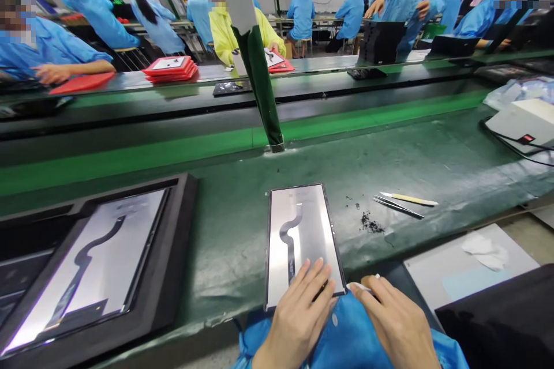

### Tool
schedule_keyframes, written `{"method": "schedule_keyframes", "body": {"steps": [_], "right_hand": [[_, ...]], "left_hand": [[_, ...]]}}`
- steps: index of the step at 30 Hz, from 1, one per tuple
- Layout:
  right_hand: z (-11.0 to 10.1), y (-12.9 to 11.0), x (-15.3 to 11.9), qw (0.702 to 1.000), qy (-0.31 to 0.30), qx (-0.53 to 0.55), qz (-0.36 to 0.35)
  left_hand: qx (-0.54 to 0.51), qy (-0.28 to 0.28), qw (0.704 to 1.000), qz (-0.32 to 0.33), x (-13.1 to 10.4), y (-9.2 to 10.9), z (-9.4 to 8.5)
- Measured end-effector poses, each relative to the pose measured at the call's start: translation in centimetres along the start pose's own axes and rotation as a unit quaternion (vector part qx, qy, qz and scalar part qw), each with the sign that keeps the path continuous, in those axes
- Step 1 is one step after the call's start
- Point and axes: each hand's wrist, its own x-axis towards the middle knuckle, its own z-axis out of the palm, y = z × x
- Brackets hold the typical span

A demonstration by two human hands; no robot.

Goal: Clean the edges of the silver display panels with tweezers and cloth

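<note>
A flat display panel with a silvery back and a dark curved ribbon cable lies on the green bench mat, its near edge at the bench edge. Across the panel's lower part rests my left hand, fingers spread. My right hand is at the panel's lower right corner, its fingers closed round a thin white tool whose tip points at that corner. Right of the panel are black scraps, metal tweezers and a yellow-handled blade.
A black foam tray at left holds another panel. An upright post rises behind the bench. A white box with cables stands at right. People in blue and yellow work across the line beside red folders.
</note>
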Motion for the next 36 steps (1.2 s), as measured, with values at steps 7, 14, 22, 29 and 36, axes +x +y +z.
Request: {"method": "schedule_keyframes", "body": {"steps": [7,14,22,29,36], "right_hand": [[0.1,0.1,0.2,0.999,0.025,-0.02,-0.016],[0.0,0.2,0.3,1.0,0.015,-0.017,-0.02],[-0.3,0.3,0.6,1.0,0.009,0.001,-0.02],[-0.6,1.2,2.9,0.999,-0.014,0.037,0.035],[0.5,1.4,4.0,1.0,-0.017,-0.014,-0.021]], "left_hand": [[-0.002,0.0,1.0,-0.006,0.3,0.0,0.0],[-0.005,0.004,1.0,0.0,0.1,-0.1,0.0],[-0.01,0.012,1.0,0.0,0.1,-0.1,0.1],[0.001,0.014,1.0,0.002,0.0,-0.1,0.2],[0.009,0.023,1.0,0.009,0.1,-0.2,0.2]]}}
